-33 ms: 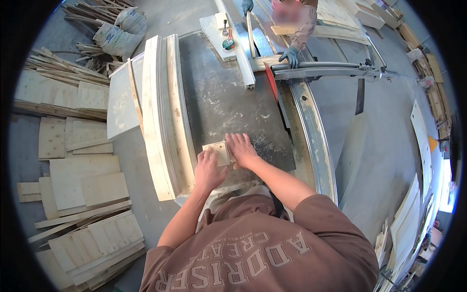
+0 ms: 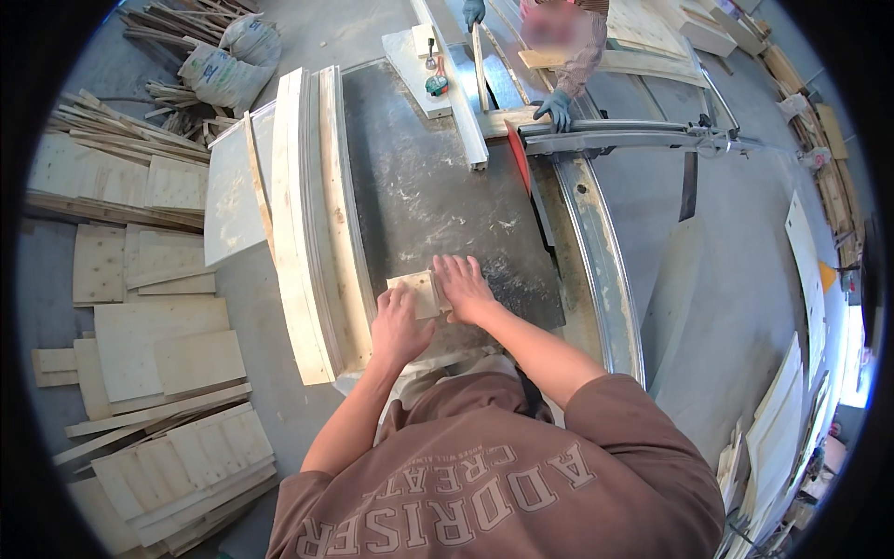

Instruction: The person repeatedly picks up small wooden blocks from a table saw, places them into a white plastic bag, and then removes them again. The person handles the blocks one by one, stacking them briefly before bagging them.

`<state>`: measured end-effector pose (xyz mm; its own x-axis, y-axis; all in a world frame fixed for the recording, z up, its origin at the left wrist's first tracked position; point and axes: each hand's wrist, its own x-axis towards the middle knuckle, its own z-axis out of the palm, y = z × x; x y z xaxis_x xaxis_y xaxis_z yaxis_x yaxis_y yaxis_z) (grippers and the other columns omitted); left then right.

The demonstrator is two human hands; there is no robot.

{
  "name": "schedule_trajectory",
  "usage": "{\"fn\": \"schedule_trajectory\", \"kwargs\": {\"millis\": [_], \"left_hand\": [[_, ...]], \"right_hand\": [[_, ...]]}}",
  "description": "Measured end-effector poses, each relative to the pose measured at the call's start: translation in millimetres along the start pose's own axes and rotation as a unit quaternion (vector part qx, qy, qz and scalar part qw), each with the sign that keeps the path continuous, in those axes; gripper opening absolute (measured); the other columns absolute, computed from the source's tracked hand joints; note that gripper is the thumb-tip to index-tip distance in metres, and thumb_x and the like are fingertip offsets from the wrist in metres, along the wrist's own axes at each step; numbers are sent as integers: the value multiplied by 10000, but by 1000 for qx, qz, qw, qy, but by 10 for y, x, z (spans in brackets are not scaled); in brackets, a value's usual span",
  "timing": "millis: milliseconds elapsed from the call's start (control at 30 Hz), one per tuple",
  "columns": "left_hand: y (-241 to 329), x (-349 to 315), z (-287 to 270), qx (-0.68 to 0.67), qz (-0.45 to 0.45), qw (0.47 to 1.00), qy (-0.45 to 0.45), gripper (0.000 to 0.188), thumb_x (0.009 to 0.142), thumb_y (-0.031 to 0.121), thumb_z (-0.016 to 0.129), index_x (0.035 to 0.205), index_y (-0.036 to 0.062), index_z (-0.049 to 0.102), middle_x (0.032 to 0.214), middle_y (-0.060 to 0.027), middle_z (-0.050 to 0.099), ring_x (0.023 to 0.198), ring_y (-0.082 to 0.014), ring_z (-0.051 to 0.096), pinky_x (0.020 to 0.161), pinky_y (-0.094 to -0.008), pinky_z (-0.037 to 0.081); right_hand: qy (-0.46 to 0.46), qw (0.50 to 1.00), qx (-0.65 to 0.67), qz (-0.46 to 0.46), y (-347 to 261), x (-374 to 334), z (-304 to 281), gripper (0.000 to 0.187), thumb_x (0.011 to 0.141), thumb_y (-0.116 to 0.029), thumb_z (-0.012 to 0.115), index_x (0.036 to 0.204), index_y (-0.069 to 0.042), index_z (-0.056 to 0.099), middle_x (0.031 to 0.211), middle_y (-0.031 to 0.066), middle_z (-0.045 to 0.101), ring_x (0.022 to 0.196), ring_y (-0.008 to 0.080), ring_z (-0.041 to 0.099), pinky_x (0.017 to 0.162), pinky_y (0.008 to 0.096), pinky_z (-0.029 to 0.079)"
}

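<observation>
1. Two bare hands meet at one pale wooden piece (image 2: 414,284), which lies between them over the near end of the dark tabletop (image 2: 419,196).
2. Left hand (image 2: 400,331): the fingers bend over the piece's left part, the thumb near its close edge, so this grip looks clamped on the wood, perhaps to steady it.
3. Right hand (image 2: 463,289): the fingers lie extended and together along the right end, probably as a stop against sliding; I cannot tell whether the hidden thumb closes on it.
4. Left of the grip, long boards (image 2: 307,233) stand side by side, their lengths aligned, seemingly to keep the middle open.
5. Beyond the grip and to its right is a red guard (image 2: 518,154); the hands are well apart from it.
6. Farther past the grip, a co-worker's gloved hand (image 2: 559,109) rests on a wooden strip (image 2: 512,118), apparently holding it down.
</observation>
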<state>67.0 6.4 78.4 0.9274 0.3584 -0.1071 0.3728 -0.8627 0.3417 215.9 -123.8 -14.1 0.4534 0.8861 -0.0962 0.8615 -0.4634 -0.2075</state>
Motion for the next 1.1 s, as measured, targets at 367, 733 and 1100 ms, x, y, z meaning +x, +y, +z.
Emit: {"fn": "schedule_trajectory", "kwargs": {"millis": [367, 733, 1100], "left_hand": [[13, -3, -46, -12, -13, 1000, -9, 723, 833, 333, 860, 1424, 0, 610, 1549, -205, 562, 1438, -431, 489, 1181, -486, 482], [20, 10, -46, -11, -16, 1000, -14, 707, 833, 329, 859, 1413, 2, 619, 1537, -218, 572, 1432, -439, 494, 1181, -488, 481], [25, 2, -36, -9, -18, 1000, -4, 724, 837, 336, 860, 1430, 5, 607, 1535, -206, 574, 1431, -426, 496, 1184, -487, 481]], "right_hand": [[60, 987, 95, 118, 284, -338, -227, 1001, 827, -287, 907, 1601, 32, 357, 1555, 202, 469, 1483, 369, 424, 1266, 559, 270], [80, 986, 95, 108, 299, -338, -133, 940, 838, -287, 896, 1570, 23, 393, 1536, 191, 473, 1466, 371, 429, 1248, 564, 284], [104, 909, 154, 373, 719, -120, -110, 708, 875, -399, 853, 1364, 4, 539, 1399, 198, 565, 1325, 386, 525, 1134, 553, 387]]}}
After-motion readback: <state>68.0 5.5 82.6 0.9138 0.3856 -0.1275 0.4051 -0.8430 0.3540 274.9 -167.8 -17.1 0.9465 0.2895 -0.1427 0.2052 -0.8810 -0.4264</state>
